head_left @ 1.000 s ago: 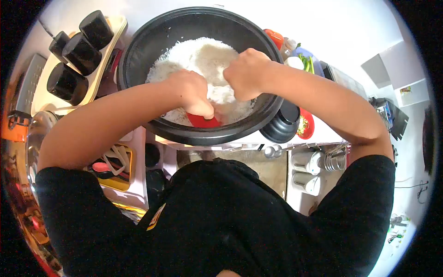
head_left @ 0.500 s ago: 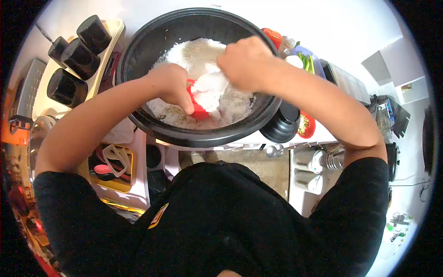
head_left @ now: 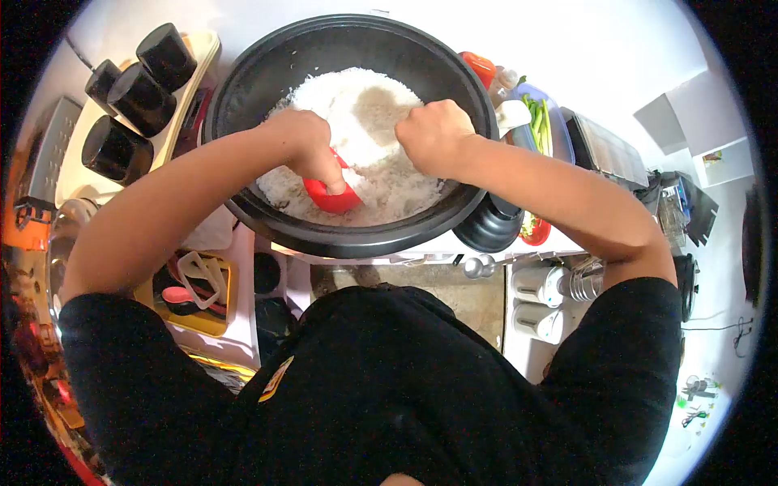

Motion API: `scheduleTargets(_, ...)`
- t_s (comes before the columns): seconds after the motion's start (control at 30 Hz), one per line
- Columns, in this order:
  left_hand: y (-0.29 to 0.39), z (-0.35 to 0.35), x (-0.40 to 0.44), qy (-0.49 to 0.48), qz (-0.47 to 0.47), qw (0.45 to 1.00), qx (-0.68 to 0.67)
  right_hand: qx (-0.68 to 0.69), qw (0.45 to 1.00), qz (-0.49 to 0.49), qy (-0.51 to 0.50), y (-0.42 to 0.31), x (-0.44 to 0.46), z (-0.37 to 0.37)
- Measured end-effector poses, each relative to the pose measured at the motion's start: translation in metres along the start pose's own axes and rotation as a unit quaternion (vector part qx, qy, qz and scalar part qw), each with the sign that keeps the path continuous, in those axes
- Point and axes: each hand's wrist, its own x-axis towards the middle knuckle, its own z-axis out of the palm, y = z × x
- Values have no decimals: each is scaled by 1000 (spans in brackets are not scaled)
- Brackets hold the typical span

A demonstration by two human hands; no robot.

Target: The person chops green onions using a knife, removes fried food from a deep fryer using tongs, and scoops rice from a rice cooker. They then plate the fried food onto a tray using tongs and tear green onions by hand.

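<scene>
A large black pot (head_left: 356, 243) holds a mass of white rice (head_left: 397, 190). My left hand (head_left: 306, 146) is closed on the rim of a red bowl (head_left: 336, 198), which sits tilted in the rice near the pot's front left side. Some white rice shows at the bowl's edge. Over the right part of the rice, my right hand (head_left: 435, 138) is closed in a fist; whatever it holds, if anything, is hidden beneath the fingers.
Black cups (head_left: 118, 150) stand on a cream tray (head_left: 190, 97) at the left. Below lies a yellow tray (head_left: 198, 322) of utensils. Right of the pot are black bowls (head_left: 489, 225), a red dish (head_left: 536, 231) and green vegetables (head_left: 538, 121) in a bluish container.
The red bowl, in my left hand, first rose with white rice in it, then moved left and lower. My right hand went up and left, then came back down to the right.
</scene>
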Motion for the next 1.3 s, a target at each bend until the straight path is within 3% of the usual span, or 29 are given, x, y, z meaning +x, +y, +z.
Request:
scheduleTargets(0.27, -4, 1, -8, -13, -14, 999, -48, 13, 999, -18, -32, -20, -19, -29)
scheduleTargets(0.4, -11, 9, 2, 1, 13, 999, -48, -23, 998, 52, 0, 3, 8, -8)
scheduleTargets(0.63, -8, 8, -2, -24, -27, 997, -65, 37, 999, 25, -16, -23, 7, -10)
scheduleTargets(0.73, -7, 14, 3, 30, 5, 994, -104, 68, 998, 15, -1, -39, -7, -22)
scheduleTargets(0.87, -7, 3, -10, -8, -35, 994, -104, 67, 996, -44, 24, -52, -21, -40)
scheduleTargets(0.97, -26, -12, -21, 2, -21, 990, -139, -1, 997, -47, 63, -35, -34, -55)
scheduleTargets(1.03, -37, -17, -20, 28, -7, 987, -160, -75, 976, -56, 197, -15, -25, -36)
scheduleTargets(1.07, -43, -14, -11, 49, 16, 990, -135, -85, 973, -57, 206, -1, -20, -23)
scheduleTargets(1.13, -63, -5, 25, 47, 56, 994, -76, -138, 914, -118, 363, 29, -6, 0)
scheduleTargets(1.2, -77, 1, 56, 27, 174, 979, -104, -118, 905, -84, 399, 51, -3, 3)
scheduleTargets(1.27, -65, -13, 48, 40, 125, 991, -35, -98, 914, -53, 390, 69, -3, 0)
scheduleTargets(1.3, -59, -20, 44, 35, 80, 996, 31, 3, 939, -34, 342, 77, -3, 0)
